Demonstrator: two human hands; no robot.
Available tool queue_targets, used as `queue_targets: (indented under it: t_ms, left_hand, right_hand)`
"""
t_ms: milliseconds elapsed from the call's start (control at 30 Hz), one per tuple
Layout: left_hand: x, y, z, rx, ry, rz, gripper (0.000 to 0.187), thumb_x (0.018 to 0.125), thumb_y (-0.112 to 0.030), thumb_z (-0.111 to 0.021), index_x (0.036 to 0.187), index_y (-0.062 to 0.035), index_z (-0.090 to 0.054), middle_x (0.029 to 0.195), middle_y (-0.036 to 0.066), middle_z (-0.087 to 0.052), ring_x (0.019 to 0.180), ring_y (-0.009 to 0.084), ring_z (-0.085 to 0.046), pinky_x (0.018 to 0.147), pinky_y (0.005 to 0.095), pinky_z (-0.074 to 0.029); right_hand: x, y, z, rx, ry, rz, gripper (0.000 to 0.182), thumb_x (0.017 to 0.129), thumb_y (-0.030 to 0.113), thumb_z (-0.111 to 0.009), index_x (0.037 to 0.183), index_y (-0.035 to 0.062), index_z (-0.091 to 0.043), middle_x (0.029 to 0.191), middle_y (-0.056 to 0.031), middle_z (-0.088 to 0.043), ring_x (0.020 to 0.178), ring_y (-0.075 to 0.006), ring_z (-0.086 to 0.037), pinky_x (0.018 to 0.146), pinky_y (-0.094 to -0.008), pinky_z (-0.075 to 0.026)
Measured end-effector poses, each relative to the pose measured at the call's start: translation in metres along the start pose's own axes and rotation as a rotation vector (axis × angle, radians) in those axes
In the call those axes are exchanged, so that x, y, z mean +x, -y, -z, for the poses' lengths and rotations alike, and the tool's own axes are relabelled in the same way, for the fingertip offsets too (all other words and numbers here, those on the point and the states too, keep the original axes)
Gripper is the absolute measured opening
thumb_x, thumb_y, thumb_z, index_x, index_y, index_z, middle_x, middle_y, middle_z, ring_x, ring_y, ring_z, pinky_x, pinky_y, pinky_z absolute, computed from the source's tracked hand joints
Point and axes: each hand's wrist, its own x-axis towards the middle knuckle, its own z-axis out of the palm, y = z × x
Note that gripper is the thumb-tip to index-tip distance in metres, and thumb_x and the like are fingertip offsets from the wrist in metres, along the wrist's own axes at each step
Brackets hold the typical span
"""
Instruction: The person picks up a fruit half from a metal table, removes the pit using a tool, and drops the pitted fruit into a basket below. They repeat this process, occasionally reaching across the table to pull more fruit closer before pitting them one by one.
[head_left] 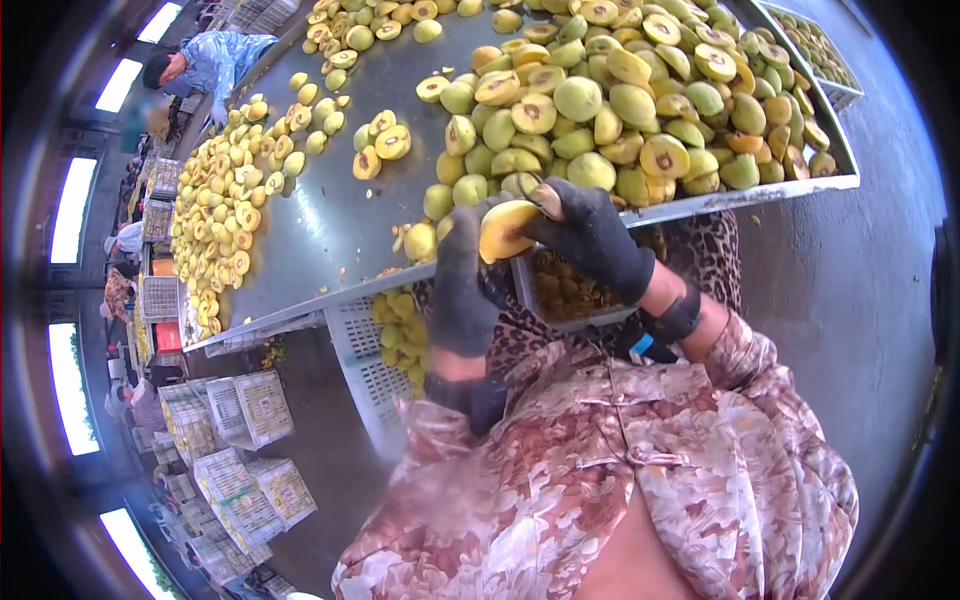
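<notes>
In front of my chest, over the table's near edge, a yellow peach half (pixel 505 232) is held with its cut face and brown pit hollow toward the right. My left hand (pixel 463 285), in a dark glove, is closed around its left side. Also dark-gloved, my right hand (pixel 597 238) has its fingers curled against the cut face; whatever they pinch is hidden. Just beyond both hands rises a big heap of halved, green-yellow peaches (pixel 578 100), several showing brown pits.
The metal table (pixel 330 235) has a raised rim and a second peach pile (pixel 225 205) on its left. Below are a white crate (pixel 365 350) of peach pieces and a container (pixel 570 285) near my lap. A co-worker (pixel 215 65) leans in at far left; stacked crates (pixel 250 410) stand lower left.
</notes>
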Motion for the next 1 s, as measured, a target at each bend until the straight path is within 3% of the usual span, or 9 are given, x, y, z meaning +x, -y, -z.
queue_targets:
  t_ms: [100,233,333,567,600,667,833,933,1000]
  left_hand:
    - [-0.014,0.007,-0.012,0.301,-0.084,-0.017,0.058,0.107,-0.044,-0.046,0.135,0.0058,-0.052,0.13,0.014,-0.061,0.121,0.0213,-0.058,0.106,0.0341,-0.046]
    - [-0.006,0.024,-0.015,0.698,-0.041,-0.247,0.039,0.102,-0.018,-0.056,0.133,0.0065,-0.054,0.127,0.013,-0.063,0.116,0.0227,-0.062,0.104,0.0355,-0.048]
    - [0.004,0.034,-0.023,0.834,0.016,-0.4,0.039,0.093,-0.002,-0.063,0.13,0.0069,-0.056,0.122,0.017,-0.066,0.114,0.0266,-0.064,0.103,0.0377,-0.049]
    - [0.008,0.032,-0.043,1.048,0.023,-0.628,0.041,0.091,-0.001,-0.063,0.131,0.0064,-0.056,0.124,0.02,-0.065,0.114,0.0294,-0.064,0.102,0.0391,-0.05]
    - [0.01,0.031,-0.043,1.096,0.02,-0.69,0.041,0.091,0.0,-0.063,0.131,0.0065,-0.055,0.124,0.02,-0.065,0.114,0.0293,-0.064,0.102,0.0394,-0.05]
    - [0.012,0.033,-0.047,1.017,0.006,-0.702,0.041,0.091,0.002,-0.061,0.131,0.0069,-0.054,0.126,0.02,-0.063,0.114,0.0297,-0.063,0.102,0.0397,-0.05]
    - [0.012,0.043,-0.05,0.647,-0.062,-0.59,0.037,0.093,0.002,-0.058,0.129,0.0067,-0.054,0.129,0.019,-0.061,0.116,0.0295,-0.062,0.103,0.0397,-0.049]
    - [0.011,0.042,-0.043,0.937,-0.056,-0.799,0.031,0.099,-0.009,-0.056,0.125,0.0065,-0.057,0.125,0.017,-0.062,0.114,0.0265,-0.062,0.1,0.0386,-0.051]
    - [0.007,0.04,-0.05,0.428,-0.092,-0.477,0.03,0.103,-0.018,-0.052,0.119,0.0059,-0.06,0.12,0.015,-0.065,0.11,0.0237,-0.063,0.097,0.0373,-0.052]
  right_hand:
    - [-0.009,0.011,0.01,-0.21,-0.093,0.091,0.011,0.094,0.012,-0.066,0.096,0.001,-0.065,0.075,-0.0158,-0.065,0.065,-0.0215,-0.061,0.064,-0.0372,-0.05]
    - [-0.046,0.016,0.023,0.096,0.002,-0.265,0.023,0.101,0.018,-0.059,0.09,-0.0006,-0.066,0.064,-0.0056,-0.057,0.064,-0.0107,-0.046,0.06,-0.0335,-0.045]
    - [-0.064,-0.002,0.025,0.007,0.007,-0.196,0.014,0.094,0.01,-0.069,0.093,-0.0031,-0.063,0.075,-0.0033,-0.064,0.073,-0.0075,-0.051,0.066,-0.0329,-0.049]
    - [-0.06,0.003,0.028,0.0,-0.033,-0.172,0.016,0.09,0.011,-0.071,0.094,-0.0036,-0.066,0.069,-0.0109,-0.061,0.066,-0.0092,-0.048,0.061,-0.035,-0.047]
    - [-0.058,0.003,0.025,0.013,-0.058,-0.17,0.019,0.092,0.016,-0.069,0.093,-0.0029,-0.066,0.072,-0.0155,-0.063,0.065,-0.0188,-0.053,0.061,-0.0371,-0.048]
    - [-0.054,0.01,0.02,0.039,-0.099,-0.175,0.026,0.095,0.025,-0.065,0.092,-0.0014,-0.068,0.077,-0.0246,-0.066,0.065,-0.0379,-0.062,0.062,-0.0412,-0.051]
    - [-0.053,0.009,0.014,-0.033,-0.043,-0.245,0.028,0.097,0.029,-0.062,0.095,0.0027,-0.071,0.077,-0.0224,-0.067,0.073,-0.0391,-0.067,0.065,-0.0417,-0.052]
    - [-0.05,0.005,0.013,-0.113,-0.049,-0.095,0.029,0.097,0.031,-0.062,0.096,0.0039,-0.071,0.077,-0.0209,-0.068,0.074,-0.0387,-0.068,0.066,-0.0421,-0.052]
    - [-0.055,-0.001,0.01,-0.126,-0.044,-0.048,0.028,0.097,0.03,-0.061,0.096,0.0039,-0.071,0.078,-0.0203,-0.069,0.075,-0.0384,-0.069,0.067,-0.0424,-0.053]
